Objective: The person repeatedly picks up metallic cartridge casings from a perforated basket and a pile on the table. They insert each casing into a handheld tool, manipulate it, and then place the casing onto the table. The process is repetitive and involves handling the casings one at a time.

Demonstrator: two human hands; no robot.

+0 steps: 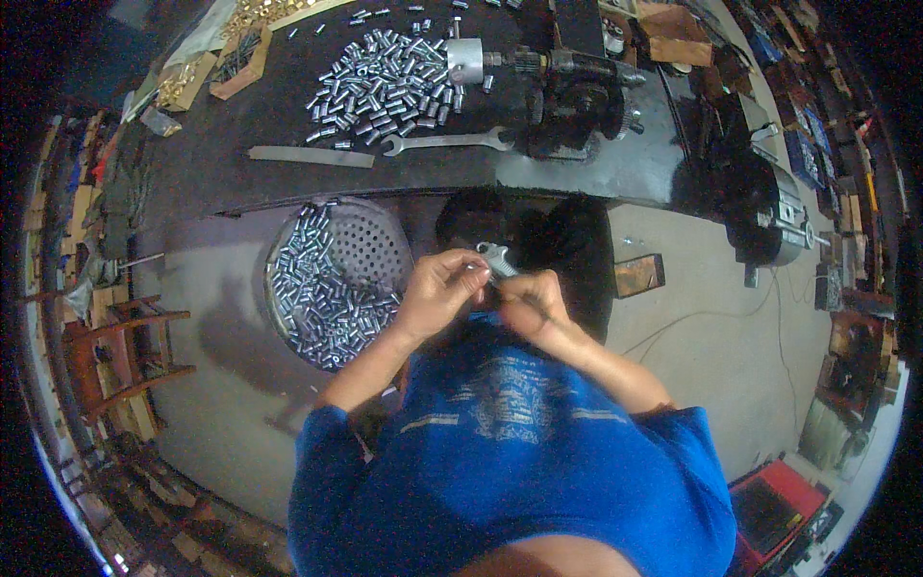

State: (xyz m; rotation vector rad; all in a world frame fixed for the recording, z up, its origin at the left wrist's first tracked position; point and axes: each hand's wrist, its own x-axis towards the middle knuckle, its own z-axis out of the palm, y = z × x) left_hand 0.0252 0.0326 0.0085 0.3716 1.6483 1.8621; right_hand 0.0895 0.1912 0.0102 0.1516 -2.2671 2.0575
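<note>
My right hand (535, 306) is closed around a grey metal tool (497, 258) whose forked head looks like a wrench's; most of its length is hidden by my fingers. Close beside that head, my left hand (445, 290) has its thumb and fingertips pinched together. Whatever lies in that pinch is too small to make out. Both hands are in front of my body, below the bench's front edge. To their left stands a round pan (370, 252) with a perforated bottom, partly covered by many small silvery metal sleeves (322, 293).
On the dark bench (240, 178) lie a heap of similar sleeves (389, 82), a double open-end wrench (447, 141) and a flat metal strip (311, 155). A machine with a round chuck (465, 62) stands right of the heap. A wooden stool (135, 351) is at left, and cables cross the floor at right.
</note>
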